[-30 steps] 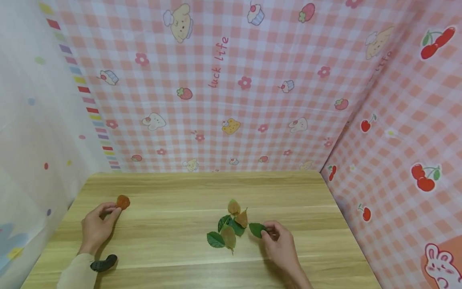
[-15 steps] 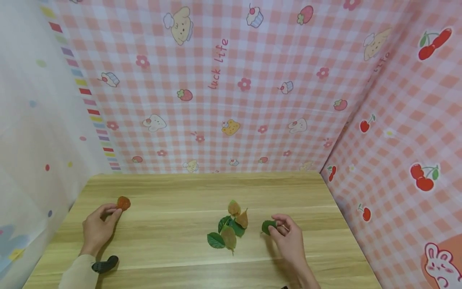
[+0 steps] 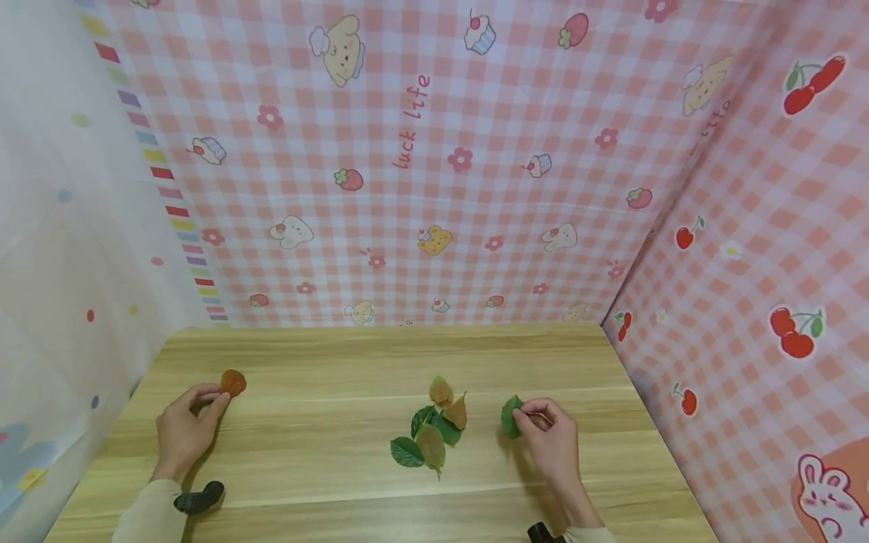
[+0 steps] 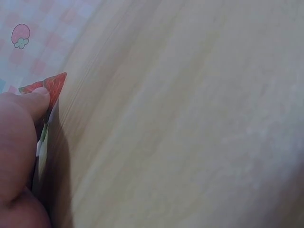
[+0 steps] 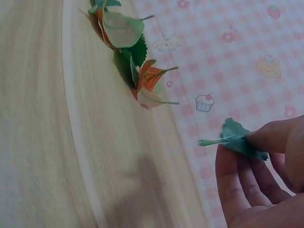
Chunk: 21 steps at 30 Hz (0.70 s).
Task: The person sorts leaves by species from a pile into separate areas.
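Observation:
At the left of the table, my left hand (image 3: 186, 430) pinches a reddish-orange leaf (image 3: 234, 382) between thumb and fingers. The left wrist view shows the same red leaf (image 4: 56, 86) past the thumb, its lower part hidden by the hand. My right hand (image 3: 551, 441) holds a green leaf (image 3: 511, 417) by thumb and fingertips, over the table right of the middle. In the right wrist view this green leaf (image 5: 235, 137) has a toothed edge and a short pale stem. Between the hands lies a small heap of green and brownish leaves (image 3: 430, 443).
The wood-grain table (image 3: 305, 452) meets a pink checked cloth (image 3: 407, 204) at the back. Another checked cloth (image 3: 740, 302) hangs at the right, a white one (image 3: 88, 226) at the left. Dark wrist-worn devices (image 3: 200, 498) sit on both wrists.
My right hand has drawn away from the heap to the right with the green leaf, which now stands more upright. The left hand stays in nearly the same place.

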Each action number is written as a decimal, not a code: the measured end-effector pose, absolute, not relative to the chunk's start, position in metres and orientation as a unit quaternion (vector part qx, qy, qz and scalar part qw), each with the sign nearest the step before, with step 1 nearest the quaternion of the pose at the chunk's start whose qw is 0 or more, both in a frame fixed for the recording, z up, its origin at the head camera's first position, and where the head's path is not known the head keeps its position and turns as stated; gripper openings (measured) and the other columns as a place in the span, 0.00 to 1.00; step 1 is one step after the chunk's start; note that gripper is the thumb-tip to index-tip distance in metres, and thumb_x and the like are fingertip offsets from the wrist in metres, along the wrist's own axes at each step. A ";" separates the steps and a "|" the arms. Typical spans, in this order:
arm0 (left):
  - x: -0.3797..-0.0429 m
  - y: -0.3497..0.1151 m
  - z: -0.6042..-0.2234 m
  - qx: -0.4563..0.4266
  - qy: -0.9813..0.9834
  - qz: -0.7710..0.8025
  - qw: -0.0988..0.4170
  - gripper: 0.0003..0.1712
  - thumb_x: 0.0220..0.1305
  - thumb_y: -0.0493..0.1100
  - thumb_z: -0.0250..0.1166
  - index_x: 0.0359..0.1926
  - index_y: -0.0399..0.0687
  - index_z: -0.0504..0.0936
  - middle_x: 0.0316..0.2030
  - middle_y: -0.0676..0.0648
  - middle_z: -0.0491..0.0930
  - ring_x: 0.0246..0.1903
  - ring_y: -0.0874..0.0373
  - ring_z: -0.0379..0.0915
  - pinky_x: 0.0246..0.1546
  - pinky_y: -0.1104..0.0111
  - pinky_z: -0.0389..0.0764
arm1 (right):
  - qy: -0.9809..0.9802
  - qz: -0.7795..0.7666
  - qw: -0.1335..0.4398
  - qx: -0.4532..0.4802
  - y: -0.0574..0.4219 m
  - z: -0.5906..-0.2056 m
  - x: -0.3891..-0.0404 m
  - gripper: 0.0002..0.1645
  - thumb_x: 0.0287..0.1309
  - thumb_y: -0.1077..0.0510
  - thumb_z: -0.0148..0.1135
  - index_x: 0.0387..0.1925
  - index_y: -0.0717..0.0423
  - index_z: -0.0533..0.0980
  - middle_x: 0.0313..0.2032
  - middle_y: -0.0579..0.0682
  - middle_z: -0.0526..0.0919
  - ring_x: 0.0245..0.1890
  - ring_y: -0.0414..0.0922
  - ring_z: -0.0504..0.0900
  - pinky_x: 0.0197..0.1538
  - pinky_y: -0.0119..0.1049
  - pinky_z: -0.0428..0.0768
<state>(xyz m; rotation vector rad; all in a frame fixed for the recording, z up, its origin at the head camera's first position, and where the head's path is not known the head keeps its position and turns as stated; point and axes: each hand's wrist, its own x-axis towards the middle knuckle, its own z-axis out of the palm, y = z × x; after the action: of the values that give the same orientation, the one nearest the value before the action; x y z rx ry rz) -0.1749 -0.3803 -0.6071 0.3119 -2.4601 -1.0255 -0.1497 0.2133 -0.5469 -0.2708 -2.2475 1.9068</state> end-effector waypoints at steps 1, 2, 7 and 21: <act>-0.175 -0.380 -0.607 0.114 -0.893 -0.372 0.228 0.13 0.77 0.43 0.76 0.55 0.41 0.91 0.48 0.34 0.95 0.44 0.99 0.58 0.49 0.79 0.69 | -0.762 0.634 0.092 -0.090 0.214 -0.547 -0.151 0.07 0.71 0.71 0.74 0.46 0.71 0.83 0.47 0.61 0.92 0.40 0.31 0.91 0.42 0.25 0.89; -0.175 -0.380 -0.607 0.114 -0.893 -0.372 0.228 0.13 0.77 0.43 0.76 0.55 0.41 0.91 0.48 0.34 0.95 0.44 0.99 0.58 0.49 0.79 0.69 | -0.769 0.626 0.094 -0.089 0.215 -0.548 -0.153 0.07 0.71 0.69 0.75 0.46 0.70 0.84 0.47 0.62 0.93 0.39 0.30 0.91 0.41 0.25 0.88; -0.174 -0.380 -0.609 0.116 -0.892 -0.373 0.229 0.13 0.77 0.43 0.76 0.55 0.40 0.91 0.48 0.34 0.95 0.44 0.99 0.58 0.48 0.80 0.69 | -0.801 0.584 0.108 -0.079 0.220 -0.553 -0.164 0.06 0.71 0.68 0.76 0.47 0.66 0.90 0.47 0.65 0.94 0.36 0.29 0.88 0.41 0.22 0.85; -0.177 -0.379 -0.610 0.118 -0.886 -0.376 0.243 0.12 0.75 0.41 0.77 0.53 0.39 0.91 0.47 0.33 0.94 0.43 0.99 0.59 0.48 0.84 0.68 | -0.838 0.542 0.066 -0.021 0.229 -0.563 -0.194 0.20 0.69 0.73 0.72 0.61 0.63 0.88 0.47 0.66 0.93 0.38 0.34 0.87 0.41 0.23 0.85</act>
<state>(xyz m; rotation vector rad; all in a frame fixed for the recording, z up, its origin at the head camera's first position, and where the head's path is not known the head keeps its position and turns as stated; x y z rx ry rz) -0.1766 -0.3793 -0.6099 0.3234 -2.4219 -1.0259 -0.1945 0.2291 -0.5628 -0.0638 -2.5272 1.6339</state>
